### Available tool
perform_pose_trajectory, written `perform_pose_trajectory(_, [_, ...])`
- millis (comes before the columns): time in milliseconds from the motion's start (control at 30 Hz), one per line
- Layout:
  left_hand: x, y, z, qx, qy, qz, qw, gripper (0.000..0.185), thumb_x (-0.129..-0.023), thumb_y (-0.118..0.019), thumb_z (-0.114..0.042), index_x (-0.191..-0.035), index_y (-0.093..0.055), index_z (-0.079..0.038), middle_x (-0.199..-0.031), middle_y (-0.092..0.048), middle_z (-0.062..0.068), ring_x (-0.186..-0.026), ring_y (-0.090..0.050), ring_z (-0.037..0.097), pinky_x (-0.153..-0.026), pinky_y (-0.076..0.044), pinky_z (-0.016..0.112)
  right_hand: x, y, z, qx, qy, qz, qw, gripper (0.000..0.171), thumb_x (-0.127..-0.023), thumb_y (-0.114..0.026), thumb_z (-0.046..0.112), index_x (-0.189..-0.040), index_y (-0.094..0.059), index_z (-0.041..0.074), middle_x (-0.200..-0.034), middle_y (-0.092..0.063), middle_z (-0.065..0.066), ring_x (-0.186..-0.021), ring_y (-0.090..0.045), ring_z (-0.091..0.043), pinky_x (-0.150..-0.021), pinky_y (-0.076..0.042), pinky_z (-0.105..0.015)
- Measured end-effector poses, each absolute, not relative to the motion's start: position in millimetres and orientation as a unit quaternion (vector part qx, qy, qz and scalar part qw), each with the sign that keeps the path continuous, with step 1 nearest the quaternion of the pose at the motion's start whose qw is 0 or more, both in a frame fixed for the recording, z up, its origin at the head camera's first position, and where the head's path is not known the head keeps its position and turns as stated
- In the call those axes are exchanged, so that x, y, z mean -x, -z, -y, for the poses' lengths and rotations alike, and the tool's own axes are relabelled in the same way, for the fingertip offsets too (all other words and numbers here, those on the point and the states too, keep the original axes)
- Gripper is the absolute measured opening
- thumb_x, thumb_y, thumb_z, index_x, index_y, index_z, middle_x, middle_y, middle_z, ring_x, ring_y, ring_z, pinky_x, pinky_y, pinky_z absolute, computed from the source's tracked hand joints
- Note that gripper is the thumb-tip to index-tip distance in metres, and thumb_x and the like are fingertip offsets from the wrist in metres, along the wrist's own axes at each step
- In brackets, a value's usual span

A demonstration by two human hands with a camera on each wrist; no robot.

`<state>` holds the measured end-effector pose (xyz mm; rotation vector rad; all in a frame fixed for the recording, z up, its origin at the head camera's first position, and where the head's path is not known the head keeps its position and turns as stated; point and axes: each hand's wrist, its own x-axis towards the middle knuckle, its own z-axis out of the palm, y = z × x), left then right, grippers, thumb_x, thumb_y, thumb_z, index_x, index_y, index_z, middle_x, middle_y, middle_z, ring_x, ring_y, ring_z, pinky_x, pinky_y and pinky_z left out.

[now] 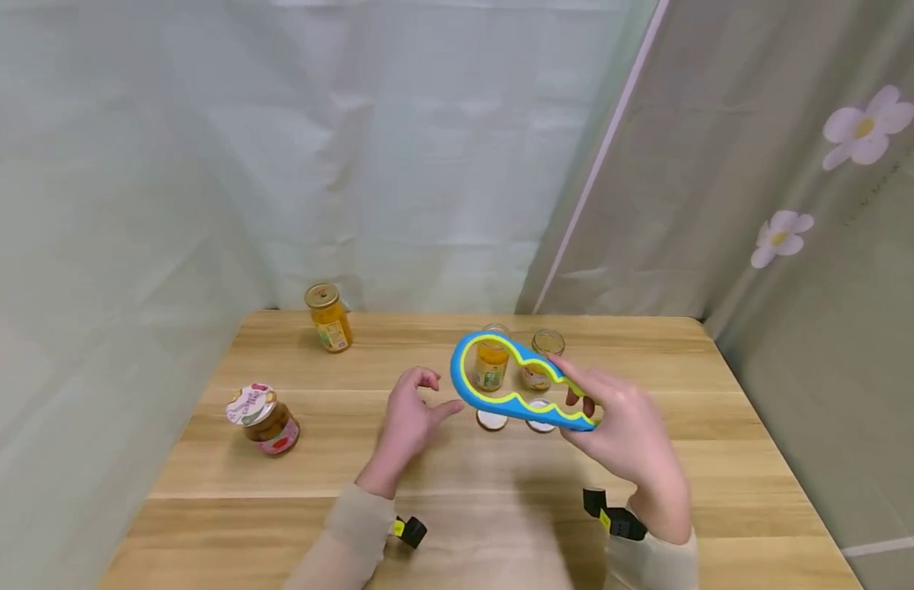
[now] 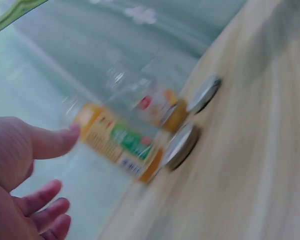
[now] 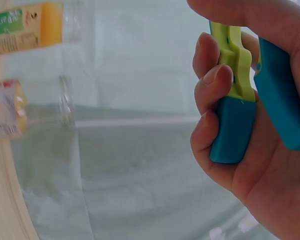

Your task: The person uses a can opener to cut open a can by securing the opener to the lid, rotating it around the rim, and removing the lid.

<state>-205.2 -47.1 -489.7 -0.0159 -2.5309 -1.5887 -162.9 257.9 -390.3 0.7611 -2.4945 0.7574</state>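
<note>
Gripping blue jar opener in right hand, left hand empty beside it

4 jars on the table: 2 lidded, far-left and near-left; 2 open at centre-back. 2 loose lids just before those. 1 blue-green opener.

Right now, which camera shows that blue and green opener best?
The head view: the whole jar opener shows, held in the right hand. The right wrist view shows only its handle end; the left wrist view, a green sliver.
</note>
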Motion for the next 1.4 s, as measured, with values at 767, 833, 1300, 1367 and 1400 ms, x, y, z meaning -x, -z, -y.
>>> perform_pose_trajectory(767, [303.8, 501.0, 137.7, -0.345, 0.639, 0.632, 0.27, 0.094, -0.09, -0.086, -0.017, -0.16, -0.024, -0.022, -0.166, -0.024, 0.003, -0.156, -0.02, 0.016, -0.126, -0.014, 0.028, 168.6, 396.3, -240.6, -0.295, -0.29, 0.883, 0.223, 0.087, -0.07, -0.1, 0.016, -0.149, -0.065, 0.023, -0.084, -0.063, 0.014, -0.069, -0.054, -0.002, -0.056, -0.043, -0.024])
perform_pose_trajectory(833, [311.3, 506.6, 140.5, -0.355, 0.64, 0.627, 0.267, 0.097, -0.091, -0.085, -0.017, -0.163, -0.021, -0.024, -0.169, -0.022, 0.002, -0.156, -0.019, 0.016, -0.127, -0.012, 0.028, 167.9, 395.8, -241.8, -0.288, -0.293, 0.883, 0.226, 0.089, -0.069, -0.101, 0.017, -0.15, -0.064, 0.022, -0.083, -0.062, 0.013, -0.07, -0.054, -0.003, -0.056, -0.043, -0.024])
perform_pose_trajectory(1300, [342.3, 521.3, 158.4, -0.305, 0.688, 0.603, 0.266, 0.111, -0.09, -0.085, -0.011, -0.169, -0.008, -0.023, -0.172, -0.021, 0.006, -0.155, -0.023, 0.014, -0.126, -0.014, 0.025, 168.7, 393.0, -246.6, -0.271, -0.3, 0.885, 0.231, 0.091, -0.07, -0.095, 0.008, -0.153, -0.061, 0.023, -0.085, -0.066, 0.007, -0.077, -0.059, -0.008, -0.065, -0.048, -0.031])
perform_pose_trajectory(1367, [344.6, 520.9, 161.5, -0.301, 0.694, 0.595, 0.27, 0.109, -0.091, -0.085, -0.011, -0.168, -0.009, -0.024, -0.171, -0.023, 0.006, -0.154, -0.025, 0.013, -0.125, -0.016, 0.024, 169.6, 393.4, -246.4, -0.274, -0.299, 0.883, 0.237, 0.092, -0.069, -0.095, 0.007, -0.153, -0.062, 0.022, -0.084, -0.065, 0.007, -0.077, -0.059, -0.008, -0.064, -0.049, -0.03])
perform_pose_trajectory(1400, [345.5, 520.5, 162.6, -0.301, 0.696, 0.592, 0.273, 0.108, -0.091, -0.085, -0.01, -0.168, -0.01, -0.024, -0.171, -0.024, 0.006, -0.153, -0.027, 0.012, -0.125, -0.017, 0.024, 170.0, 393.5, -246.4, -0.274, -0.298, 0.883, 0.239, 0.092, -0.069, -0.095, 0.006, -0.153, -0.062, 0.022, -0.084, -0.065, 0.008, -0.076, -0.059, -0.008, -0.064, -0.049, -0.03])
